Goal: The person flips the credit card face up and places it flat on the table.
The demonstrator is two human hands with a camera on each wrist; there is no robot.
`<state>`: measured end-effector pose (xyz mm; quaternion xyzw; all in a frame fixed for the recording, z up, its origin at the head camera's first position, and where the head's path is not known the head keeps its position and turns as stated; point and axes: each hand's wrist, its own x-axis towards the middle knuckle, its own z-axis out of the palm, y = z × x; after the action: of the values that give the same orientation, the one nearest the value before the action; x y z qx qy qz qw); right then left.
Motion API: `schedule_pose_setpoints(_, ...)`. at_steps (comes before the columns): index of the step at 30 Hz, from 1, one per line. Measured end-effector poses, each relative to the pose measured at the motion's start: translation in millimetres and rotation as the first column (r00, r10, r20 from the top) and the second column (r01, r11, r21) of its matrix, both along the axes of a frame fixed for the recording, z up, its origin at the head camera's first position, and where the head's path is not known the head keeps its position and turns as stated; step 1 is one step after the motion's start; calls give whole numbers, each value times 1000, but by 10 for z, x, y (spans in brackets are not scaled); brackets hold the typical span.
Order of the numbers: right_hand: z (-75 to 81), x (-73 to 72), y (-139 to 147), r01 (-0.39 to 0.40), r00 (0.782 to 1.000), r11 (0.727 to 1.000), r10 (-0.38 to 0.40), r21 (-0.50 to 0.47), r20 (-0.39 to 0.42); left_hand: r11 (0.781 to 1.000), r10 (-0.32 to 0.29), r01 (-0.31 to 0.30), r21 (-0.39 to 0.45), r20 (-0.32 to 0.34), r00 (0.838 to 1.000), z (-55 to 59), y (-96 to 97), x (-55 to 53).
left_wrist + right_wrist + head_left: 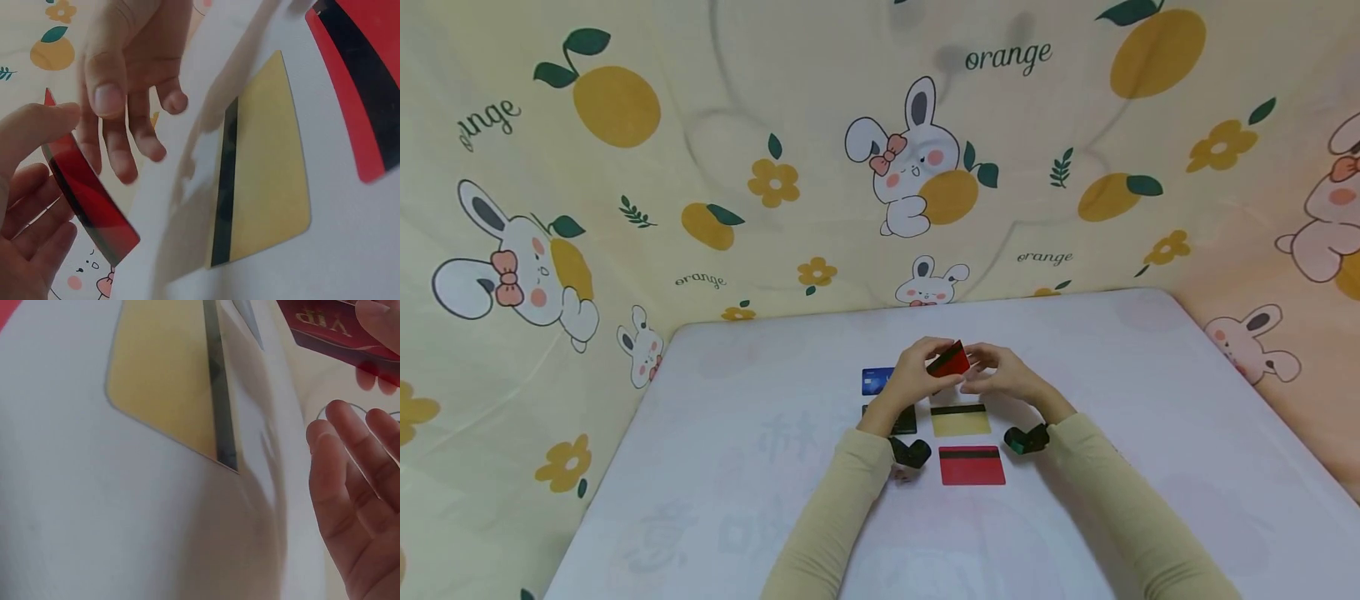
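Observation:
My left hand (pixel 916 375) pinches a red card (pixel 953 363) between thumb and fingers, tilted up above the table. A dark stripe runs along the card's face in the left wrist view; gold "VIP" lettering marks its other side (pixel 325 324) in the right wrist view. Close by on the right, my right hand (pixel 1006 375) has loosely bent fingers with nothing between them, apart from the card in both wrist views. Below the hands lies a gold card (pixel 962 425) with a black stripe. Nearer the front is another red striped card (pixel 972 473).
On the left, a blue card (pixel 875 382) and a black card (pixel 907 421) lie partly hidden by my left hand and wrist. The white table (pixel 715 467) meets a printed cloth (pixel 820 100) at the back. Each wrist wears a dark camera mount (pixel 1026 439).

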<state>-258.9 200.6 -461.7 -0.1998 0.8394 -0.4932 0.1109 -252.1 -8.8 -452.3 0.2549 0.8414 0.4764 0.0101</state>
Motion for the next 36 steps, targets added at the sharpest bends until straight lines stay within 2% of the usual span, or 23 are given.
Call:
schedule_pose_setpoints(6, -18, 23, -35, -15, 997, 998, 19, -69, 70, 1000, -8, 8, 30, -1, 1000, 30, -3, 13)
schedule_pose_setpoints(11, -27, 27, -73, -4, 997, 999, 7, -46, 77, 999, -7, 7, 35, -17, 1000, 56, 6, 20)
schedule_pose_setpoints(15, -50, 29, -106, -9, 995, 998, 16, -68, 102, 998, -18, 20, 54, -42, 999, 78, 13, 29)
schedule_pose_setpoints(23, -87, 16, -161, -29, 993, 996, 39, -86, 113, 996, -17, 21, 88, -44, 999, 108, 28, 39)
schedule_pose_setpoints(27, -104, -3, -174, -25, 989, 996, 36, -83, 142, 992, -24, 29, 121, -47, 999, 136, 36, 51)
schedule_pose_setpoints(36, -102, 1, -226, -10, 989, 995, 24, -97, 146, 987, -28, 36, 154, -59, 998, 194, 61, 59)
